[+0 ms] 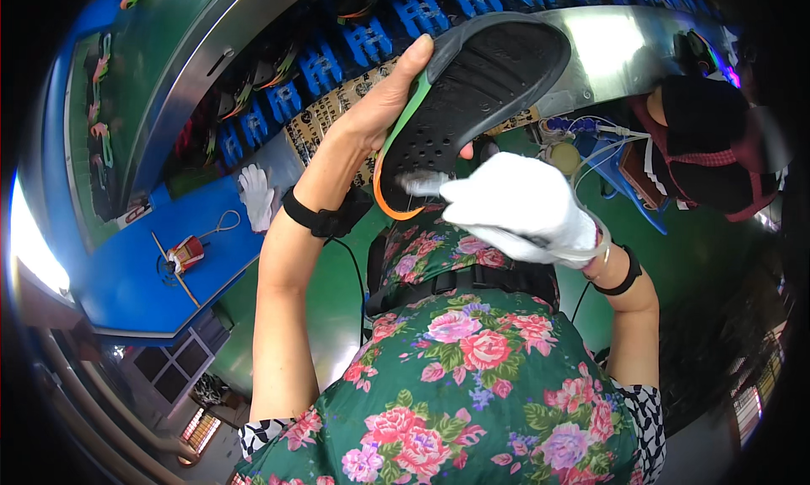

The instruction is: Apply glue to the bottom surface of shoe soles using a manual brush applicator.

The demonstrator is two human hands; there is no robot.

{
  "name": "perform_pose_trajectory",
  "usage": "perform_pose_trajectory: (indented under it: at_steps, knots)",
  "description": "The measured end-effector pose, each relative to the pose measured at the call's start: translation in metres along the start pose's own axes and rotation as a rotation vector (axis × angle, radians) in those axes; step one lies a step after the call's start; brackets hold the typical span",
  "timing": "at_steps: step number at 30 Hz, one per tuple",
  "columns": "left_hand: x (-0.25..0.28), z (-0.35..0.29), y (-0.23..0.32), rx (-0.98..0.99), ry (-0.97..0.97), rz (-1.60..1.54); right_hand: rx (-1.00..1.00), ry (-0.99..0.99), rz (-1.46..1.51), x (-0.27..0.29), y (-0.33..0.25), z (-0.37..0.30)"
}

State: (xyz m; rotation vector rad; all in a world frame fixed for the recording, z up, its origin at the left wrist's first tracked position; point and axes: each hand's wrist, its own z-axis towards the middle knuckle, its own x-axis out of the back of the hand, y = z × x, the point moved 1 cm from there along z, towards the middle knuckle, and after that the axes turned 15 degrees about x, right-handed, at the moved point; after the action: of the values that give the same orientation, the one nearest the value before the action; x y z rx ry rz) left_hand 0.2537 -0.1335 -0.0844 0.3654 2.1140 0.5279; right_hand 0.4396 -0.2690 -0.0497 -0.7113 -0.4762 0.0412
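My bare left hand (380, 109) grips a shoe sole (494, 84) by its left edge, holding it raised and tilted in front of me. The sole is black, its rim turning green and then orange at the near end, with a cluster of small holes in that part. In a white glove, my right hand (519, 206) is closed at the near end of the sole. From its fingers a small whitish brush-like tool (422, 183) reaches the sole's inner surface; motion blurs its tip. The glove hides the tool's handle.
On the blue table (126, 291) at left lie a white glove (256, 196) and a red container (186, 253) with a stick across it. Beyond the sole runs a line of blue racks (367, 42). Another person (709, 147) is at right, near hoses (612, 130).
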Motion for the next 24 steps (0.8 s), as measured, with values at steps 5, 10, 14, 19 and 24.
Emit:
perform_pose_trajectory:
  at_steps: [5, 10, 14, 19, 24]
  knots:
    - [-0.001, 0.001, 0.004, 0.08, 0.142, 0.033, 0.07, -0.055, 0.018, -0.003, 0.007, 0.0]
    - [0.0, 0.002, 0.0, 0.027, 0.043, -0.2, -0.321, 0.181, 0.453, 0.017, 0.007, -0.002]
    - [0.008, 0.003, -0.028, -0.134, 0.262, -0.434, -0.492, 0.592, 0.318, 0.03, 0.007, 0.005]
    - [0.019, 0.01, -0.068, -0.296, 0.221, -0.305, -0.179, 0.407, -0.149, 0.041, 0.018, 0.015]
    - [0.019, 0.003, -0.086, -0.154, 0.368, 0.086, -0.06, 0.264, -0.186, 0.047, 0.017, 0.019]
